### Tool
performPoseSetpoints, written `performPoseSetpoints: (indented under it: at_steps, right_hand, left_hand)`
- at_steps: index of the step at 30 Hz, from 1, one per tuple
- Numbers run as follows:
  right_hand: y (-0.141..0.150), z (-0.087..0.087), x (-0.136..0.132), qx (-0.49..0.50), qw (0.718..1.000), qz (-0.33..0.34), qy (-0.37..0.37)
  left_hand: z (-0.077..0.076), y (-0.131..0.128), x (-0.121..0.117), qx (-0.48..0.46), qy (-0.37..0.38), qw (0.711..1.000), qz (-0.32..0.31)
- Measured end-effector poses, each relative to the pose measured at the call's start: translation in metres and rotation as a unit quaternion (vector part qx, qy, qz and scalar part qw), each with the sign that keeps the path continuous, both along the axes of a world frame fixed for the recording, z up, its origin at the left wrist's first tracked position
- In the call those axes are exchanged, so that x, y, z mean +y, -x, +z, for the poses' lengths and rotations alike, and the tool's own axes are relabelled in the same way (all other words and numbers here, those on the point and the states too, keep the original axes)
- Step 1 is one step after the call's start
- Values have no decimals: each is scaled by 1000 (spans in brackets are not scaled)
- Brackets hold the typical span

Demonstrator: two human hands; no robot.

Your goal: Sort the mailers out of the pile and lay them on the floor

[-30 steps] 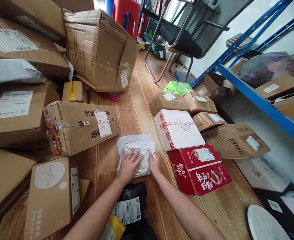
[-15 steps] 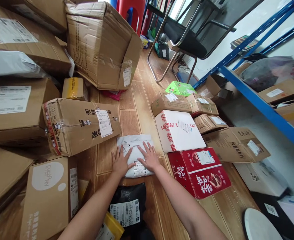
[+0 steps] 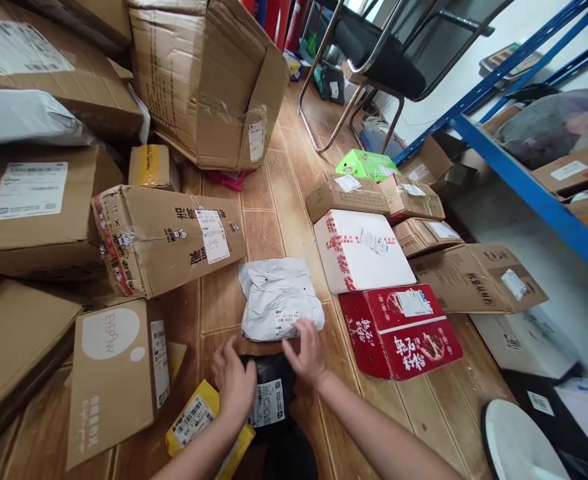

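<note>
A white plastic mailer bag (image 3: 280, 298) with a shipping label lies flat on the wooden floor, between a brown printed carton (image 3: 169, 238) and a red fruit box (image 3: 399, 331). Just below it lies a black mailer bag (image 3: 270, 395) with a white label. My left hand (image 3: 234, 383) rests on the black bag's left edge with its fingers curled. My right hand (image 3: 307, 352) hovers at the black bag's upper right corner, fingers bent and spread, close to the white bag's near edge. A yellow packet (image 3: 199, 418) lies beside my left wrist.
Brown cartons are piled along the left. A white box with red tape (image 3: 359, 250), several small cartons and a green box (image 3: 367, 165) line the right. A blue metal shelf (image 3: 524, 187), a chair (image 3: 374, 60) and a round white object (image 3: 519, 443) stand around.
Both hands have left the white bag, which they pressed flat, and drawn back toward me onto the black bag. The view has tilted downward.
</note>
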State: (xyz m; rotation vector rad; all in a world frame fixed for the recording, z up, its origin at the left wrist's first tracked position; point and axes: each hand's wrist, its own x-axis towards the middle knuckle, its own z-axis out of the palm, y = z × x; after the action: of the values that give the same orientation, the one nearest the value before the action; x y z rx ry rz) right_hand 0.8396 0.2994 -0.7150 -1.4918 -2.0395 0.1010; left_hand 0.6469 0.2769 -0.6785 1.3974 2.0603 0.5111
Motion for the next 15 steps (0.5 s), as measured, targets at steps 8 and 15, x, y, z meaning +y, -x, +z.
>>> performPoseSetpoints:
  at_steps: [8, 15]
  right_hand:
    - [37, 2, -56, 2, 911, 10, 413]
    - [39, 6, -31, 78, 844, -13, 531]
  left_hand:
    - [-52, 77, -89, 128, 1, 980, -156]
    - [-60, 113, -87, -209, 240, 943, -102]
